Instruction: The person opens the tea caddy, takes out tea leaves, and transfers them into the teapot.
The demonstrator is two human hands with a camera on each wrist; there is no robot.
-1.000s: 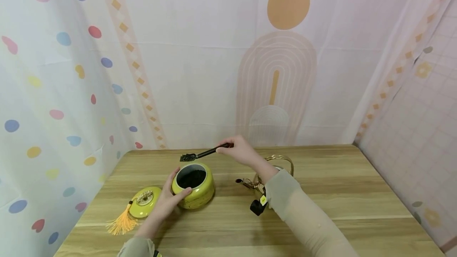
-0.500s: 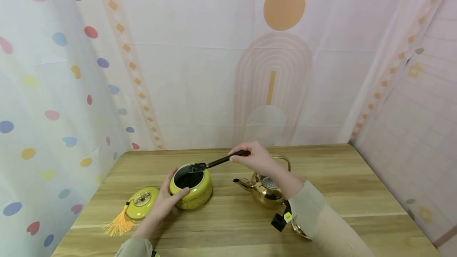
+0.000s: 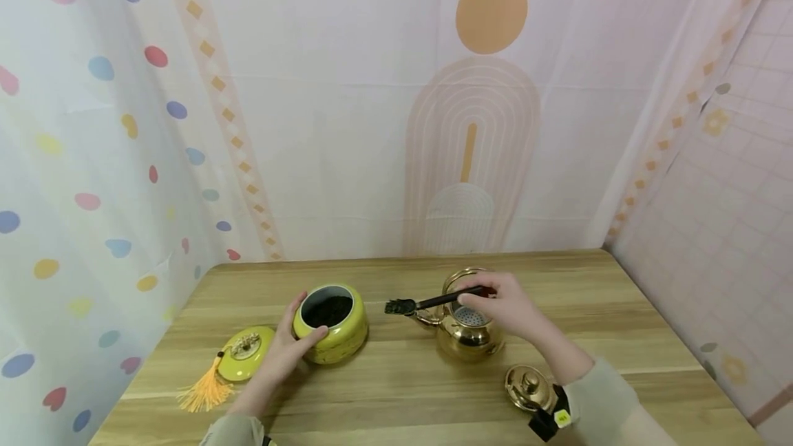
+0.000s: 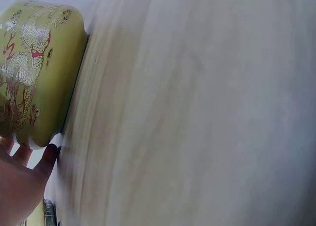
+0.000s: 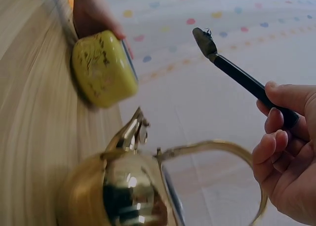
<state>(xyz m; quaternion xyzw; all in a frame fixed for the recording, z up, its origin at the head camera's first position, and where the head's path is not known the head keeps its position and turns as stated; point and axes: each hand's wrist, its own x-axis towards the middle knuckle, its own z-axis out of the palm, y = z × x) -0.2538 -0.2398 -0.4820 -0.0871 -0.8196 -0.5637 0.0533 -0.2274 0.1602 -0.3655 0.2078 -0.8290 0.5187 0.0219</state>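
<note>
In the head view my left hand (image 3: 286, 353) holds a glossy yellow jar (image 3: 339, 341), thumb at the rim and fingers round its far side. Dark loose tea leaves (image 3: 331, 311) lie inside. My right hand (image 3: 509, 303) pinches the black handle of a tea scoop (image 3: 441, 300), level in the air, its tip heaped with dark leaves. Below it stands a gold teapot (image 3: 466, 344), lidless, with a perforated strainer (image 3: 469, 316) in its mouth. The scoop's head overlaps the spout in this view. Red and silver dragon decoration (image 4: 29, 68) shows on the jar in the left wrist view.
A yellow jar lid (image 3: 244, 362) with an orange tassel (image 3: 207, 387) lies left of the jar. The gold teapot lid (image 3: 528, 387) rests near my right wrist, beside a black wrist device (image 3: 545, 422). The wooden table (image 3: 384, 391) ends against a patterned curtain (image 3: 347, 157).
My right hand has carried the loaded scoop from above the jar rightward to the teapot. Teapot and gold lid have come into fuller view. The left hand stays on the jar.
</note>
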